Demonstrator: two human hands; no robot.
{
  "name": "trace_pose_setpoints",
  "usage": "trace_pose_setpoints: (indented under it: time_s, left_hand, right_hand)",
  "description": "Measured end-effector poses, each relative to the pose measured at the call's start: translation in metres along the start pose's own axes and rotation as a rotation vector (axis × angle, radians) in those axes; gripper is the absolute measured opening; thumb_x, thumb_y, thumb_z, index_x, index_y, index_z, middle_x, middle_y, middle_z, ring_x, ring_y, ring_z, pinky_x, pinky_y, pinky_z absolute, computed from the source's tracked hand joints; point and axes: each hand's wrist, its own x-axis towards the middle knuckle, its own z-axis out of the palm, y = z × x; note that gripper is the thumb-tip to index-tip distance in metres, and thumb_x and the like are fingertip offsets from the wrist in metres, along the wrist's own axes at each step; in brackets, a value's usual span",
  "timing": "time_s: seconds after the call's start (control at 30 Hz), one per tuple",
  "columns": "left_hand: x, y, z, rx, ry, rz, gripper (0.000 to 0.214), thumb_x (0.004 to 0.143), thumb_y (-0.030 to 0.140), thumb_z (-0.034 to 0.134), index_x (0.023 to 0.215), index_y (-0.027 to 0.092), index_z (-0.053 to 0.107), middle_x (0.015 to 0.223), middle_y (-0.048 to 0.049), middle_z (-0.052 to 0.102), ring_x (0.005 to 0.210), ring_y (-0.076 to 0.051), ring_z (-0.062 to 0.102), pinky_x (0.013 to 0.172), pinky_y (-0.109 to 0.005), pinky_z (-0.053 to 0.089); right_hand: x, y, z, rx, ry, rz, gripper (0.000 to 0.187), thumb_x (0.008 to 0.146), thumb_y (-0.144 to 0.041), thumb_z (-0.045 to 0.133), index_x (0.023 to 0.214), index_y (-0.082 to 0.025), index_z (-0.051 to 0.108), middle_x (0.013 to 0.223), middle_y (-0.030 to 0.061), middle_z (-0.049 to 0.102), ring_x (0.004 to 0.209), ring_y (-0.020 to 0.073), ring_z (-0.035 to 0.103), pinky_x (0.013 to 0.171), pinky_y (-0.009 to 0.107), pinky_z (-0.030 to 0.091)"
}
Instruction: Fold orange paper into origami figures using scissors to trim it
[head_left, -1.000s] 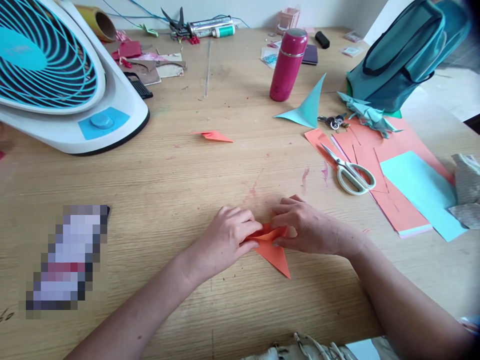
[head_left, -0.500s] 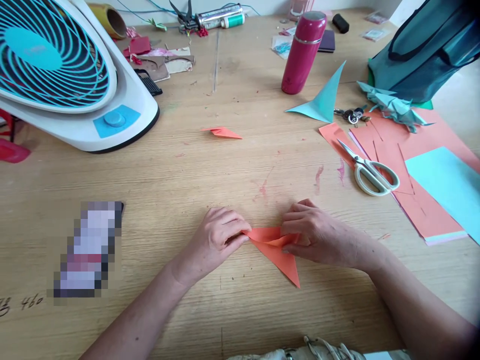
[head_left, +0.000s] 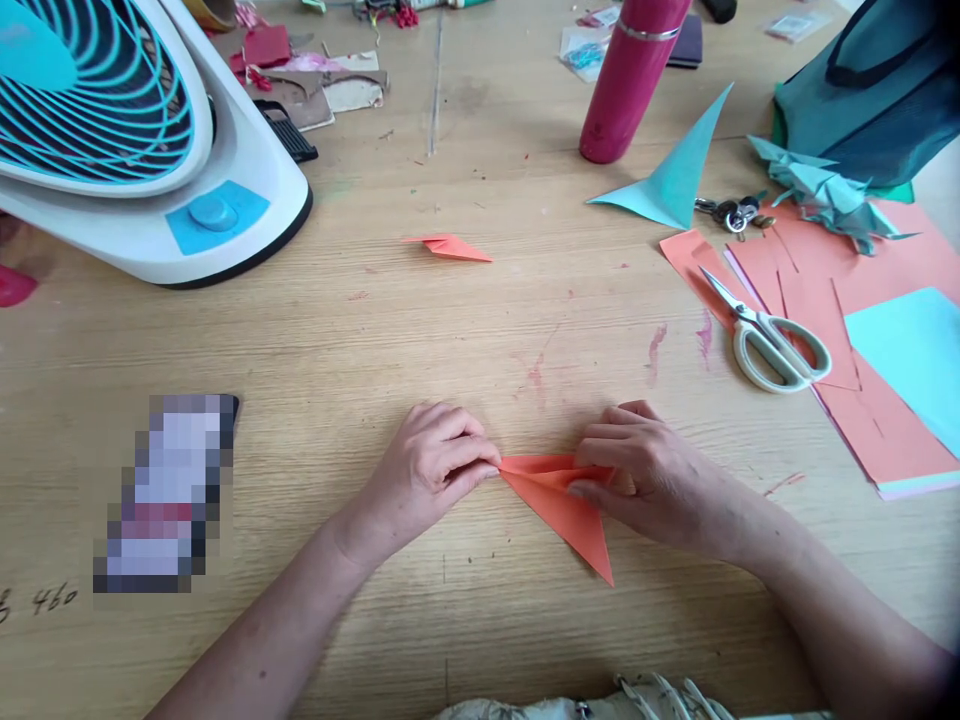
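Note:
An orange piece of folded paper lies between my hands near the front of the table, one pointed corner reaching toward me. My left hand pinches its left tip between thumb and fingers. On the right side, my right hand grips the paper's upper layer, thumb below and fingers above, with a raised fold running between the two hands. Part of the right edge is hidden under my right fingers. Farther back lies a smaller folded orange paper piece, touched by neither hand.
Scissors rest on orange and blue paper sheets at right. Behind them are a folded blue paper triangle, keys, a blue folded paper model, a magenta bottle and a bag. A fan and phone sit left.
The view has shifted slightly, moving the far objects up in the picture. Both hands keep hold of the orange paper, and its raised fold looks a little flatter.

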Motion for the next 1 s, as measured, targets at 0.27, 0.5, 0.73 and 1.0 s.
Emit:
trace_pose_setpoints:
  time_s: [0.27, 0.5, 0.73, 1.0]
  left_hand:
    - [0.0, 0.0, 0.001, -0.004, -0.002, -0.029, 0.006, 0.094, 0.021, 0.067, 0.088, 0.021, 0.069, 0.086, -0.0001, 0.062, 0.086, -0.016, 0.057, 0.082, -0.034, 0.038]
    - [0.001, 0.002, 0.0, 0.011, -0.038, -0.066, 0.01, 0.097, 0.025, 0.063, 0.089, 0.02, 0.065, 0.088, -0.0004, 0.062, 0.087, -0.017, 0.056, 0.082, -0.034, 0.037]
    - [0.001, 0.007, 0.002, 0.069, -0.052, -0.072, 0.016, 0.099, 0.027, 0.058, 0.086, 0.019, 0.063, 0.089, -0.0022, 0.062, 0.088, -0.02, 0.056, 0.082, -0.036, 0.037]
    - [-0.002, 0.01, 0.005, 0.09, -0.028, -0.1, 0.008, 0.096, 0.021, 0.06, 0.089, 0.019, 0.06, 0.094, -0.0031, 0.058, 0.091, -0.02, 0.056, 0.086, -0.038, 0.038]
  right_hand:
    - [-0.004, 0.0, 0.01, -0.043, 0.103, 0.097, 0.028, 0.096, -0.027, 0.062, 0.071, -0.02, 0.053, 0.066, -0.0016, 0.058, 0.07, 0.0171, 0.049, 0.078, 0.035, 0.033]
    - [-0.005, -0.003, 0.015, -0.132, 0.16, 0.12, 0.029, 0.095, -0.03, 0.063, 0.069, -0.02, 0.053, 0.062, -0.0016, 0.057, 0.068, 0.0177, 0.048, 0.076, 0.034, 0.032]
    - [-0.008, -0.007, 0.019, -0.166, 0.197, 0.144, 0.031, 0.097, -0.033, 0.061, 0.07, -0.02, 0.054, 0.061, -0.0016, 0.056, 0.067, 0.0174, 0.047, 0.075, 0.034, 0.032]
    - [-0.012, -0.01, 0.025, -0.199, 0.237, 0.191, 0.034, 0.101, -0.036, 0.053, 0.071, -0.02, 0.054, 0.071, 0.0011, 0.056, 0.071, 0.0187, 0.052, 0.077, 0.035, 0.034]
